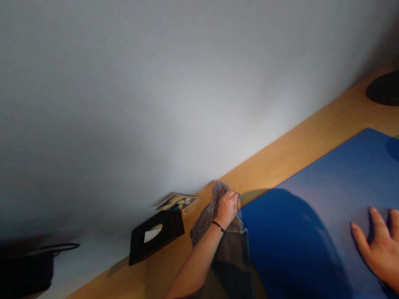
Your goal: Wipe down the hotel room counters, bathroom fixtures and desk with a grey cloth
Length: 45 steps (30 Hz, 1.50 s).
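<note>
My left hand [228,207], with a dark band at the wrist, is closed on a grey cloth [202,224]. The cloth lies bunched on the wooden tabletop [268,162] close to the wall, and part of it drapes down toward me beside the blue mat [318,191]. At the right edge of the view, my right hand [382,245] rests on or just over the mat with its fingers spread and nothing in them. Part of that hand is cut off by the frame.
A black tissue box [171,222] stands left of the cloth, with a small framed picture [177,202] behind it against the wall [174,104]. A dark bag-like object [26,274] is at lower left. A round black base [385,89] sits at far right.
</note>
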### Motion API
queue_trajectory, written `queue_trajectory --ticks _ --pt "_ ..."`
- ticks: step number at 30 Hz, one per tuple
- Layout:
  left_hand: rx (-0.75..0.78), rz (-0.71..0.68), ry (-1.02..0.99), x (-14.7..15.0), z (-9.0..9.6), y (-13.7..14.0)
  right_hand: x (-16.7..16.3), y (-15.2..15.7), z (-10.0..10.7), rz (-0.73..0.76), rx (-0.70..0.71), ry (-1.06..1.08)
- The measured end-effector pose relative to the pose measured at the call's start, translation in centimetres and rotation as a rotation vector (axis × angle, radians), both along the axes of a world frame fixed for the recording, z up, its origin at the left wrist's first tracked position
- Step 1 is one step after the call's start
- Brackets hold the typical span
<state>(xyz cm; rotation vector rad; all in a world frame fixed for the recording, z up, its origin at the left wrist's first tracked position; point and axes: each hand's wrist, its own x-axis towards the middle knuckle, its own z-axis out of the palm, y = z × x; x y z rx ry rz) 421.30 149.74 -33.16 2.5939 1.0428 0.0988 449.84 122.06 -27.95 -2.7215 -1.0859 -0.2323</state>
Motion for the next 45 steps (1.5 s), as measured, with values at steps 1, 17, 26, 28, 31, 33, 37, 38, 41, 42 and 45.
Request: queue_trajectory --ticks 1,17,26,28,31,33,37,38,41,42,45 --pt "0.01 0.005 0.008 0.4 -0.1 0.6 -0.2 0.2 0.3 0.006 -0.001 0.0" --pt "0.281 0.173 0.118 -7.9 0.7 -2.4 1.5 1.1 -0.4 0.004 -0.114 -0.011" --pt "0.19 0.192 -0.013 1.1 3.3 -6.4 3.9 -1.9 1.5 0.157 0.2 0.329" --pt "0.253 0.129 0.04 5.4 3.5 -8.8 5.9 -5.1 2.2 0.162 0.219 0.352" --pt "0.337 0.255 0.153 11.3 3.9 -10.9 10.9 -11.8 3.1 0.087 0.238 0.345" --pt "0.358 0.288 0.168 16.0 4.6 -11.7 15.3 -17.1 3.8 0.012 0.235 0.323" --pt "0.346 0.153 0.087 29.4 7.0 -15.3 22.6 -28.0 4.9 -0.087 0.193 0.29" --pt "0.334 0.093 0.041 33.2 7.7 -16.8 23.5 -30.6 4.9 -0.123 0.154 0.289" --pt "0.25 -0.098 -0.085 43.4 9.9 -22.2 24.1 -36.7 4.4 -0.309 -0.1 0.437" --pt "0.216 -0.166 -0.13 46.0 10.5 -24.3 23.8 -37.9 4.2 -0.367 -0.168 0.51" --pt "0.056 -0.366 -0.277 50.3 11.1 -31.8 22.9 -39.4 3.7 -0.458 -0.297 0.61"
